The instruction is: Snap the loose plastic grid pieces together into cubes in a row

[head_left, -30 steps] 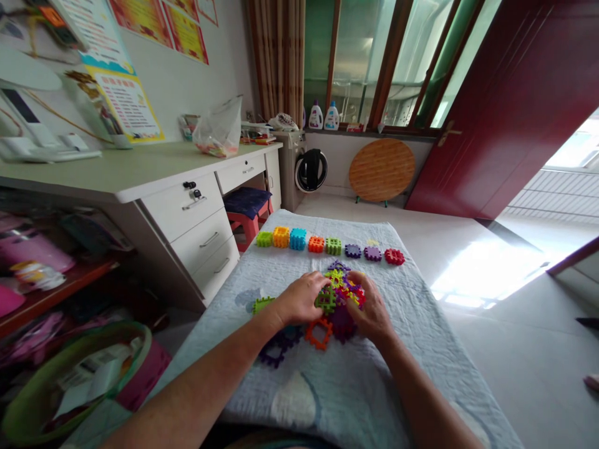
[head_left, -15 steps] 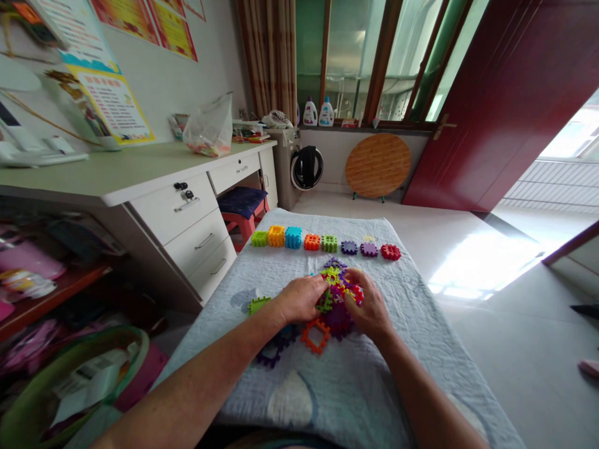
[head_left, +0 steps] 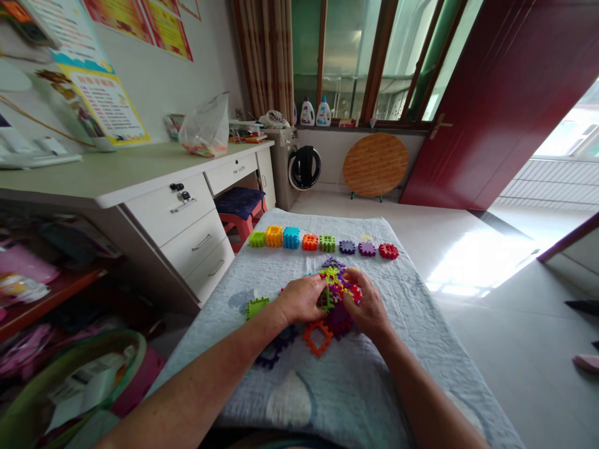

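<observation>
My left hand (head_left: 305,299) is closed at the left side of a pile of plastic interlocking pieces, its fingers against a green interlocking piece (head_left: 326,299). Over the pile's right side, my right hand (head_left: 367,304) curves with thumb and fingers apart, near red and yellow pieces. An orange square frame piece (head_left: 318,338) lies in front, beside a dark purple piece (head_left: 340,319). Under my left wrist are dark blue pieces (head_left: 271,354), partly hidden. To the left of that forearm rests a lime-green piece (head_left: 257,307).
Several small assembled blocks stand in a row across the cloth-covered table (head_left: 299,399), from a yellow block (head_left: 274,236) and a blue block (head_left: 291,237) to a red block (head_left: 389,251). A desk (head_left: 140,168) stands left; a bin (head_left: 131,374) sits low at left.
The view has shifted slightly. Both hands stay at the pile, and the green piece by my left fingers appears a little more upright.
</observation>
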### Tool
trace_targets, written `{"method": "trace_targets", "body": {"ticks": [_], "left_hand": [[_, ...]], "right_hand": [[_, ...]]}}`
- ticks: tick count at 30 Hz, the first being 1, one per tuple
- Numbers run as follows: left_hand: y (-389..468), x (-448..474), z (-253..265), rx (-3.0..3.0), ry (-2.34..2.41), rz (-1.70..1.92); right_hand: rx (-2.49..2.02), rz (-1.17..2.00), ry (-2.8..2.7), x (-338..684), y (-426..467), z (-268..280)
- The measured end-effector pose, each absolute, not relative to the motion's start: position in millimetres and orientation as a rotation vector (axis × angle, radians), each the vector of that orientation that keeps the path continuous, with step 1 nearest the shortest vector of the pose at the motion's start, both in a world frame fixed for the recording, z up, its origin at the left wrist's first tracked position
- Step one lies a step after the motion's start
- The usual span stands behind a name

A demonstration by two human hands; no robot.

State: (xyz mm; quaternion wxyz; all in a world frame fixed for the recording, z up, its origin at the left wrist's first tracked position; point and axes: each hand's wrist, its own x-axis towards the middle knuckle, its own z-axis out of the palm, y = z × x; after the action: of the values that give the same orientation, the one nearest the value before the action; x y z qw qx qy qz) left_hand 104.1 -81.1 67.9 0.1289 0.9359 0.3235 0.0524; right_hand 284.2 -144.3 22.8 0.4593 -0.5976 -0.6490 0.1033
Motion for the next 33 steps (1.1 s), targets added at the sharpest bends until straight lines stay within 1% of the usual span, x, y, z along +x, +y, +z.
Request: {"method": "trace_targets", "body": {"ticks": [8, 12, 22, 26, 33], "left_hand": [[-82, 107, 63, 2.778, 0.962, 0.168], [-79, 109, 65, 2.822, 0.943, 0.240], [-77, 118, 65, 2.792, 0.751, 0.345], [-76, 116, 70, 2.762, 0.716, 0.340], [-76, 111, 78, 2.711, 0.685, 0.322]], "right_hand": [[-1.478, 0.263, -1.620, 283, -146, 28], [-1.473, 0.276, -1.671, 283, -148, 27], [-1.426, 0.303, -1.801, 279, -144, 18], [-1.422, 0.261, -1.833, 281, -145, 20], [-1.413, 0.295, -1.882, 281, -146, 25]]}}
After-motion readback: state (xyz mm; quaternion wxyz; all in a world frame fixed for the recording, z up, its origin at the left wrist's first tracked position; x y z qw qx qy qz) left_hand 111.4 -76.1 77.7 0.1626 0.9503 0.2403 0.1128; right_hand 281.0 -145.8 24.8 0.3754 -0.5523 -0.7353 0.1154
